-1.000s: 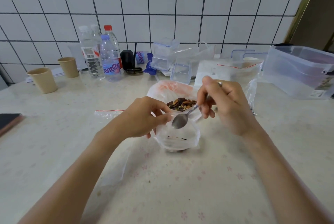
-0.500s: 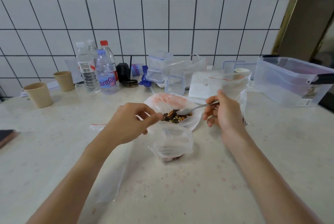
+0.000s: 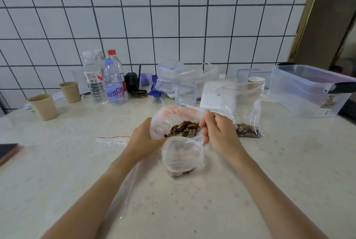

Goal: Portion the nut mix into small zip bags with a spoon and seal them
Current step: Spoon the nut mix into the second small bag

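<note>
Pale speckled surface [image 3: 57, 171] against a white tiled wall. Nearest, a small zip bag [image 3: 182, 155] stands between the hands; left hand [image 3: 143, 139] fingers curl on the plastic beside it, and right hand [image 3: 217, 132] fingers grip a spoon [image 3: 194, 133] dipped into the nut mix [image 3: 184, 128] in the white bag [image 3: 161, 123] just beyond. Right of the right fingers lies a part-filled zip bag [image 3: 246, 115]; farther back stand bottles [image 3: 113, 82] and cups [image 3: 43, 105].

Soft, even daylight is filling the scene (shadows staying faint); wide-angle distortion is bending the wall tiles [image 3: 134, 23] near the edges.
</note>
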A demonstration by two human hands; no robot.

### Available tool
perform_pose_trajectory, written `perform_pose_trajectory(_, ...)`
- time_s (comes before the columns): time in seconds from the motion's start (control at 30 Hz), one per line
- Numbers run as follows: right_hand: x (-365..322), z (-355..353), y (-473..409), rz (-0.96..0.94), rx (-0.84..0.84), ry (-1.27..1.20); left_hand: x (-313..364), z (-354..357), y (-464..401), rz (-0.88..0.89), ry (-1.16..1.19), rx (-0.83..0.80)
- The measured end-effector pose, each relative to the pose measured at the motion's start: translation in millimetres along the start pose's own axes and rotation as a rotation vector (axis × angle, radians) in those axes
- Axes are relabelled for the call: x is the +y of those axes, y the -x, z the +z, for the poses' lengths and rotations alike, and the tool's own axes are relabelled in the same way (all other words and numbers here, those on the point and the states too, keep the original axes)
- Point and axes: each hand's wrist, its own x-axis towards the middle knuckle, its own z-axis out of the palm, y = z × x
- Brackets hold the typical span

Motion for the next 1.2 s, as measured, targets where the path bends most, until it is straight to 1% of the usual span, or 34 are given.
perform_pose_trajectory(0.07, 3, 3, -2, 0.091, 0.005, -0.049, -1, 1, -1, 0.007, -0.038, -0.017)
perform_pose_trajectory(0.13, 4, 6, -3, 0.176, -0.014, -0.085, -4, 3, -1, 0.007, -0.025, -0.036)
perform_pose_trajectory(0.3, 2, 11, -3, 0.324, -0.044, -0.214, -5, 8, -2, 0.011, -0.025, -0.031)
perform_pose_trajectory(0.53, -3, 16, 2, 0.436, -0.126, -0.289, 0, 12, 0, -0.030, 0.165, 0.077)
perform_pose_trajectory(0.63, -2, 18, 2, 0.492, -0.123, -0.360, 6, 10, 1, -0.097, 0.368, 0.084)
perform_pose_trajectory(0.77, -1, 18, 0, 0.555, -0.100, -0.430, 12, 8, 3, -0.187, 0.580, 0.037)
perform_pose_trajectory(0.83, 0, 19, -1, 0.585, -0.084, -0.477, 13, 7, 5, -0.191, 0.616, 0.017)
perform_pose_trajectory(1.03, 3, 18, -4, 0.631, -0.042, -0.561, 14, 4, 6, -0.192, 0.630, -0.008)
perform_pose_trajectory(1.2, 2, 14, -5, 0.621, 0.001, -0.572, 14, 4, 5, -0.196, 0.655, 0.033)
